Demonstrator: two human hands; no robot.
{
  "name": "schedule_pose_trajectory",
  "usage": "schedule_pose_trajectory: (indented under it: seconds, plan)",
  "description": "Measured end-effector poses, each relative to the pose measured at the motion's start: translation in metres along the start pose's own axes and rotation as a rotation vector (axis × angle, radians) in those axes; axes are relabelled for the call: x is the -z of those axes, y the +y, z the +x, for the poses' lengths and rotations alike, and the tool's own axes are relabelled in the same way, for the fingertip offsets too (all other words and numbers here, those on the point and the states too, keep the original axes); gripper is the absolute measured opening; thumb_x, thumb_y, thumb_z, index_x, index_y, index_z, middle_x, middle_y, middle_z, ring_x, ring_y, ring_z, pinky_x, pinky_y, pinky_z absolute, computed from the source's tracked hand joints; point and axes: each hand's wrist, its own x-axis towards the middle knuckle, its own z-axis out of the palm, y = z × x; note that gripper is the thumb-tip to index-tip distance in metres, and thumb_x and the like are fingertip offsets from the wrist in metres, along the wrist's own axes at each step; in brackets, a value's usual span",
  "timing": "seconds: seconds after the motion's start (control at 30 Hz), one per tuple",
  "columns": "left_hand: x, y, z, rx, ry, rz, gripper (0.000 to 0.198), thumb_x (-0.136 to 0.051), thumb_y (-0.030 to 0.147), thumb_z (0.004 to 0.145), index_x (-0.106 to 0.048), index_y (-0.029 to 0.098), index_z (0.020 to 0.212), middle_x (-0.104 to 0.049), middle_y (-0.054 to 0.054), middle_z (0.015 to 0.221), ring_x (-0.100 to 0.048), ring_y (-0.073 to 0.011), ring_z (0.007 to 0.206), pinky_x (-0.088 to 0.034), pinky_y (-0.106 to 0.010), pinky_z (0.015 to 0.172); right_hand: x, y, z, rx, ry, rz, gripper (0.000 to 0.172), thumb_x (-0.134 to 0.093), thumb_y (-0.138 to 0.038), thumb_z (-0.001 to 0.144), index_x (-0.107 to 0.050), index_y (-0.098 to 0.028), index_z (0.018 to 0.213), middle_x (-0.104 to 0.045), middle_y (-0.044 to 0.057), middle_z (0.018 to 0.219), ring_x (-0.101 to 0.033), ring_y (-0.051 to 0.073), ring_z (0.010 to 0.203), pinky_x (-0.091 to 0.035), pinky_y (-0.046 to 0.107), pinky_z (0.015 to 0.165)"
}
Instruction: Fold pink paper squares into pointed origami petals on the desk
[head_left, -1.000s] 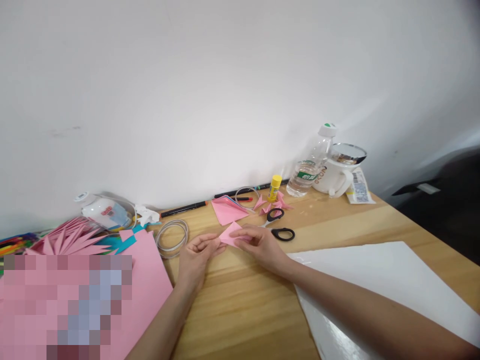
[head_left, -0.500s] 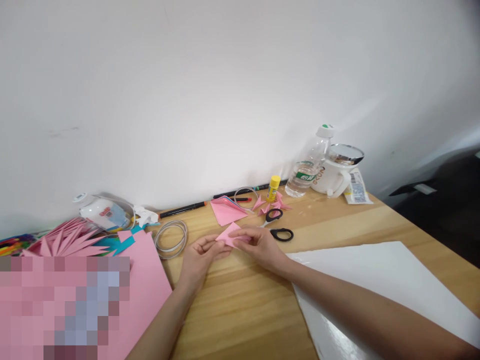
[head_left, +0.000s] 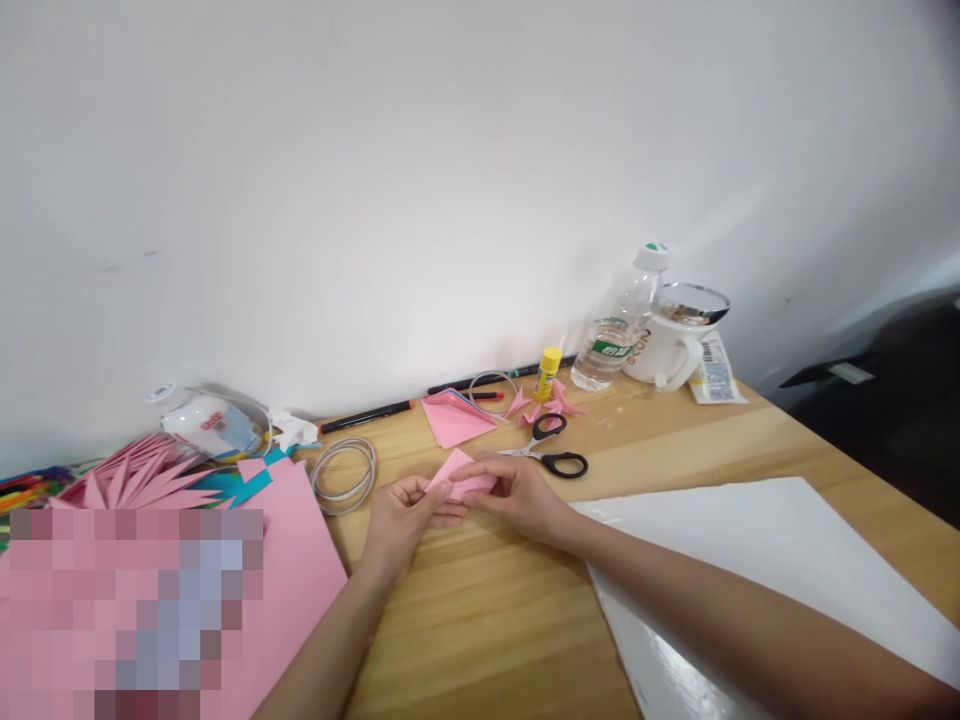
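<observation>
A small piece of folded pink paper [head_left: 454, 467] is held between both hands above the wooden table [head_left: 480, 610]. My left hand [head_left: 401, 515] pinches its left side, thumb on top and fingers beneath. From the other side, my right hand [head_left: 521, 495] grips its right edge with thumb and fingers, covering part of it. Just beyond my right hand lie scissors [head_left: 562, 463] with black handles, their blades partly hidden. Behind the hands rests a stack of square pink paper [head_left: 454, 420]. Several small folded pink pieces [head_left: 559, 402] sit around a yellow glue stick [head_left: 549, 372].
A coiled cable [head_left: 343, 475] and a black marker [head_left: 367, 416] lie left of centre. Large pink sheets [head_left: 300, 570] cover the left side, near a white bottle [head_left: 210, 425]. At back right stand a water bottle [head_left: 604, 350] and a white mug [head_left: 660, 350]. A white board [head_left: 750, 560] lies right.
The folded pink paper has tilted, and my right fingers have shifted lower along its right side. Both hands still hold it in about the same place.
</observation>
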Motion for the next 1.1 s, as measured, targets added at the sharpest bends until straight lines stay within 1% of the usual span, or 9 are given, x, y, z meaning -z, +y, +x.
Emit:
schedule_pose_trajectory:
  seconds: [0.17, 0.3, 0.37, 0.47, 0.57, 0.67, 0.77, 0.87, 1.1]
  plan:
    - [-0.003, 0.002, -0.001, -0.039, -0.015, 0.053, 0.025, -0.069, 0.034, 0.064, -0.059, 0.012, 0.061, -0.070, -0.007, 0.058, -0.066, -0.0178, 0.056, -0.054, -0.028, 0.057, -0.002, 0.001, -0.001, -0.040, -0.012, 0.006, 0.018, -0.058, -0.015, 0.071, -0.066, -0.017, 0.087, -0.065, 0.001, 0.079, -0.056, 0.013, 0.068, -0.041, 0.021, 0.061]
    - [-0.006, 0.001, -0.004, -0.069, -0.005, 0.097, 0.025, -0.069, 0.035, 0.063, -0.059, 0.012, 0.059, -0.068, -0.006, 0.057, -0.064, -0.0172, 0.054, -0.053, -0.027, 0.055, -0.006, 0.001, -0.002, -0.055, 0.029, -0.070, 0.017, -0.058, -0.016, 0.069, -0.060, -0.017, 0.086, -0.059, -0.001, 0.072, -0.052, 0.012, 0.066, -0.040, 0.021, 0.060]
    - [-0.006, 0.000, -0.005, -0.088, -0.003, 0.134, 0.025, -0.070, 0.034, 0.061, -0.059, 0.013, 0.057, -0.068, -0.005, 0.057, -0.063, -0.0168, 0.054, -0.052, -0.026, 0.055, -0.008, 0.002, -0.003, -0.043, 0.054, -0.080, 0.025, -0.061, -0.019, 0.067, -0.055, -0.018, 0.092, -0.056, -0.001, 0.075, -0.051, 0.012, 0.067, -0.040, 0.021, 0.059]
    - [-0.006, 0.000, -0.006, -0.135, -0.001, 0.189, 0.024, -0.071, 0.034, 0.060, -0.060, 0.013, 0.057, -0.067, -0.004, 0.056, -0.062, -0.0160, 0.053, -0.050, -0.025, 0.055, -0.010, 0.002, -0.004, -0.033, 0.064, -0.003, 0.039, -0.061, -0.021, 0.069, -0.044, -0.021, 0.105, -0.054, 0.000, 0.083, -0.051, 0.012, 0.069, -0.041, 0.021, 0.060]
    - [-0.006, 0.001, -0.007, -0.189, 0.012, 0.216, 0.025, -0.071, 0.036, 0.060, -0.061, 0.013, 0.056, -0.066, -0.004, 0.054, -0.061, -0.0152, 0.052, -0.048, -0.023, 0.052, -0.009, 0.002, -0.004, -0.077, 0.026, 0.068, 0.049, -0.061, -0.023, 0.070, -0.036, -0.021, 0.113, -0.053, 0.000, 0.078, -0.051, 0.012, 0.065, -0.041, 0.021, 0.055]
    - [-0.007, 0.003, -0.008, -0.205, 0.031, 0.238, 0.025, -0.071, 0.036, 0.060, -0.061, 0.013, 0.055, -0.066, -0.004, 0.054, -0.060, -0.0144, 0.050, -0.047, -0.022, 0.050, -0.009, 0.004, -0.002, -0.106, 0.034, 0.050, 0.049, -0.062, -0.018, 0.066, -0.040, -0.021, 0.109, -0.054, 0.000, 0.078, -0.052, 0.012, 0.066, -0.041, 0.021, 0.054]
    - [-0.006, 0.004, -0.007, -0.172, 0.021, 0.203, 0.025, -0.070, 0.037, 0.061, -0.061, 0.014, 0.058, -0.068, -0.005, 0.057, -0.063, -0.0161, 0.053, -0.050, -0.026, 0.056, -0.010, 0.010, -0.001, -0.127, 0.052, 0.140, 0.043, -0.056, -0.011, 0.065, -0.044, -0.020, 0.105, -0.054, 0.001, 0.082, -0.053, 0.011, 0.066, -0.043, 0.021, 0.056]
    - [-0.006, 0.005, -0.006, -0.142, 0.021, 0.145, 0.027, -0.071, 0.038, 0.060, -0.060, 0.013, 0.060, -0.070, -0.006, 0.059, -0.065, -0.0184, 0.055, -0.052, -0.029, 0.060, -0.011, 0.016, 0.000, -0.128, 0.000, 0.291, 0.042, -0.052, -0.008, 0.065, -0.045, -0.019, 0.105, -0.056, 0.001, 0.083, -0.057, 0.011, 0.069, -0.045, 0.022, 0.060]
    - [-0.004, 0.006, -0.003, -0.108, 0.158, 0.126, 0.027, -0.070, 0.036, 0.061, -0.055, 0.014, 0.057, -0.069, -0.006, 0.055, -0.065, -0.0180, 0.051, -0.052, -0.027, 0.053, -0.008, 0.007, 0.001, -0.108, -0.127, 0.407, 0.037, -0.053, -0.006, 0.066, -0.049, -0.018, 0.100, -0.058, 0.003, 0.090, -0.058, 0.011, 0.076, -0.047, 0.024, 0.070]
